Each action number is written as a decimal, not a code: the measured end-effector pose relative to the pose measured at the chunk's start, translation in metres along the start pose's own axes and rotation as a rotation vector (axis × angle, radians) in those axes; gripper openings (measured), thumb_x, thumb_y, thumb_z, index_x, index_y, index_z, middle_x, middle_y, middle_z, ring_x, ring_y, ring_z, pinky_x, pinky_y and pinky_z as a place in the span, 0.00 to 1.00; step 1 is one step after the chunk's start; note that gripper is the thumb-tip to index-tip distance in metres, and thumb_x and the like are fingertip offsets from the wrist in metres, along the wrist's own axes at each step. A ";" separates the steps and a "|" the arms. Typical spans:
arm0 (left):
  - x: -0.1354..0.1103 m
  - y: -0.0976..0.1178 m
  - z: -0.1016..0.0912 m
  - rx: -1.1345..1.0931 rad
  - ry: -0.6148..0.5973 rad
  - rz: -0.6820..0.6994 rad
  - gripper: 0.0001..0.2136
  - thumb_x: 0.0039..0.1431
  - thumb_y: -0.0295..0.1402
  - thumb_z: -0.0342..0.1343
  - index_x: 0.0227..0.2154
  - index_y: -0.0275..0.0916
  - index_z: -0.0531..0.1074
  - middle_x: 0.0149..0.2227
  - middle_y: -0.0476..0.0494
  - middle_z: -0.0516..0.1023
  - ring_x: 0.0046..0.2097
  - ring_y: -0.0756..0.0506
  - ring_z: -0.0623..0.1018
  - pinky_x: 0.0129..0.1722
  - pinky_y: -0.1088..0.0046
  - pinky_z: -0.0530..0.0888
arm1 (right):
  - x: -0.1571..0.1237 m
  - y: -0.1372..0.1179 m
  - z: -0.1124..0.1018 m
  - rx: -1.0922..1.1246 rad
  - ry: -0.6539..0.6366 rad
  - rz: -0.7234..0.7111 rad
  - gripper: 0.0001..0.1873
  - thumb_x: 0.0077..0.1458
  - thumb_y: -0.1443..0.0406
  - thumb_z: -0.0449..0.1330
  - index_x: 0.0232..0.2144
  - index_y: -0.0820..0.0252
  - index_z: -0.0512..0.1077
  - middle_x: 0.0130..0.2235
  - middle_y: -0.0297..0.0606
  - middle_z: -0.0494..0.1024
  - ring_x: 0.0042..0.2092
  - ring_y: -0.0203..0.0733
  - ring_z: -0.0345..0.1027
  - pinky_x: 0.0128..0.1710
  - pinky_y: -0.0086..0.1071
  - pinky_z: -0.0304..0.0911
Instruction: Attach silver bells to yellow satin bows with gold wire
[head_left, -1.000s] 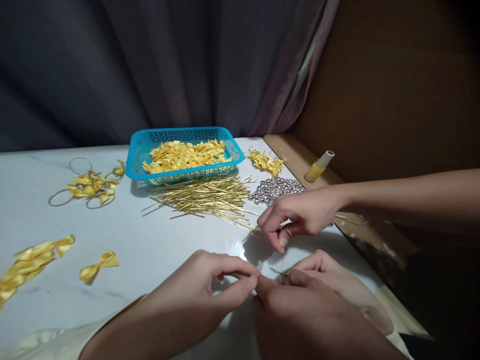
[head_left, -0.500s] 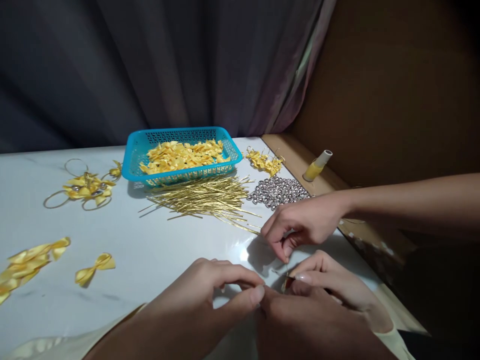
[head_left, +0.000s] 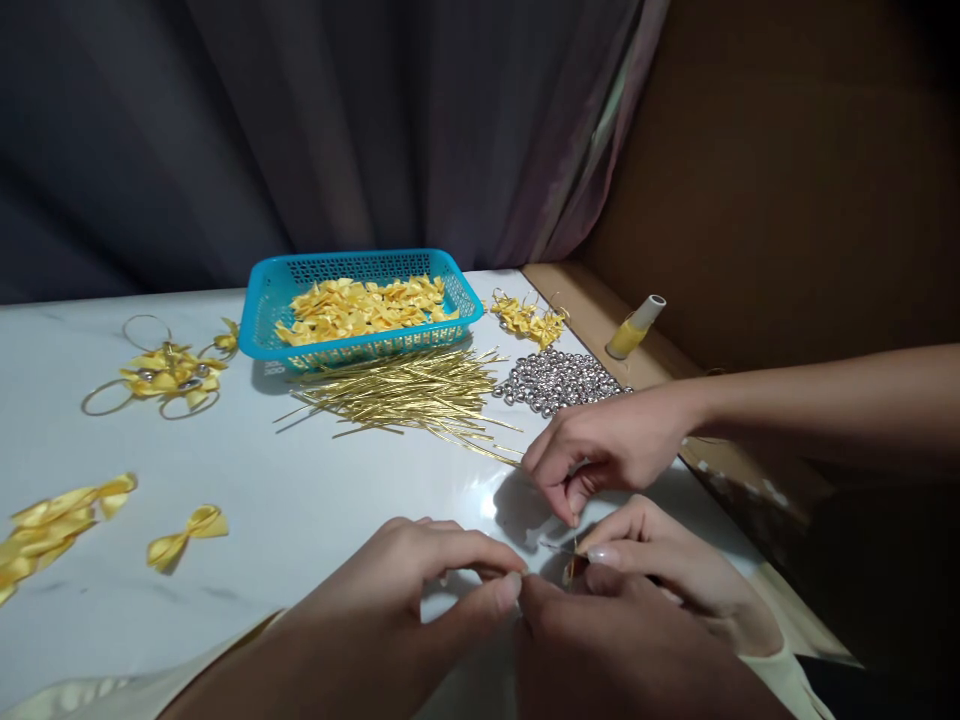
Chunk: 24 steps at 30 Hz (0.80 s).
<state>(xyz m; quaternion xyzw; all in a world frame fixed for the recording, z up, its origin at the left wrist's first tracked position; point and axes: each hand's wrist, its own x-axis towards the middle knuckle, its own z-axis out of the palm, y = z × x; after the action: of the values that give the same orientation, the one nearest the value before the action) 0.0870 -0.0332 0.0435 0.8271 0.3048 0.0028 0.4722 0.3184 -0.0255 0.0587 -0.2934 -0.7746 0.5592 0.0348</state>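
My left hand (head_left: 442, 580) is closed in a pinch, thumb against fingertips, beside a co-worker's lower hand (head_left: 600, 620); what it pinches is hidden. My right hand (head_left: 667, 565) is also closed, thumb on forefinger. From its fingertips a thin silvery needle-like piece (head_left: 556, 547) points left. Just below it shows a small bit of yellow material (head_left: 571, 572), mostly covered by the hands. The co-worker's upper hand (head_left: 611, 450) reaches in from the right and pinches a fine strand (head_left: 575, 538) running down to my right fingertips.
A blue basket (head_left: 251, 335) holds yellow ribbon bows. Before it lie gold wire ties (head_left: 405, 395), and to the right silver beads (head_left: 555, 380). Finished-looking bow loops (head_left: 172, 375) and loose bows (head_left: 187, 537) lie left. A thread spool (head_left: 634, 328) stands at the right edge.
The needle-like piece now sticks out leftward from my right fingertips, which have risen slightly. My left hand and the co-worker's hands stay almost in place.
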 end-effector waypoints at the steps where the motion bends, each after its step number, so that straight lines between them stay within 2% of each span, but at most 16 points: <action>1: 0.000 0.001 0.000 -0.001 0.001 -0.015 0.10 0.54 0.40 0.51 0.34 0.51 0.76 0.36 0.55 0.79 0.39 0.48 0.74 0.39 0.76 0.68 | 0.000 0.000 0.000 0.002 0.001 0.004 0.01 0.45 0.68 0.63 0.24 0.58 0.74 0.25 0.34 0.71 0.28 0.33 0.64 0.25 0.24 0.59; 9: -0.004 0.003 -0.004 0.027 -0.032 -0.093 0.11 0.55 0.42 0.49 0.36 0.53 0.75 0.39 0.56 0.78 0.43 0.47 0.73 0.44 0.74 0.67 | -0.003 -0.001 0.001 0.047 -0.002 0.048 0.02 0.44 0.67 0.64 0.23 0.60 0.73 0.25 0.34 0.71 0.28 0.32 0.64 0.23 0.23 0.58; 14: -0.005 0.003 -0.006 0.017 -0.011 -0.067 0.11 0.55 0.40 0.49 0.34 0.50 0.76 0.38 0.54 0.78 0.41 0.48 0.75 0.42 0.76 0.68 | -0.005 0.002 0.000 0.059 0.044 0.024 0.03 0.45 0.65 0.63 0.24 0.59 0.74 0.25 0.34 0.71 0.28 0.33 0.64 0.25 0.25 0.60; 17: -0.005 0.001 -0.009 -0.018 -0.013 -0.031 0.11 0.55 0.39 0.49 0.33 0.47 0.77 0.35 0.53 0.79 0.38 0.48 0.76 0.37 0.79 0.70 | -0.005 0.004 -0.006 0.069 0.066 0.026 0.03 0.46 0.65 0.63 0.25 0.59 0.74 0.26 0.35 0.72 0.29 0.34 0.64 0.27 0.27 0.60; 20: -0.007 -0.004 -0.010 -0.026 0.008 -0.055 0.11 0.54 0.39 0.50 0.32 0.46 0.77 0.35 0.53 0.80 0.36 0.48 0.77 0.32 0.80 0.71 | -0.013 0.009 -0.008 0.115 0.193 0.045 0.05 0.48 0.65 0.62 0.28 0.62 0.73 0.29 0.35 0.73 0.31 0.33 0.65 0.32 0.27 0.61; 24: -0.012 -0.018 -0.009 0.041 0.080 -0.022 0.11 0.55 0.38 0.49 0.33 0.46 0.77 0.36 0.51 0.80 0.37 0.48 0.77 0.35 0.78 0.72 | -0.048 0.026 0.000 0.153 0.411 0.049 0.08 0.54 0.64 0.56 0.35 0.64 0.68 0.34 0.38 0.73 0.35 0.33 0.66 0.35 0.29 0.61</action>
<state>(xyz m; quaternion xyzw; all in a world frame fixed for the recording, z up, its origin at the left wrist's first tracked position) 0.0657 -0.0256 0.0382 0.8323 0.3325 0.0244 0.4429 0.3691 -0.0439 0.0494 -0.4164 -0.6991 0.5456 0.2003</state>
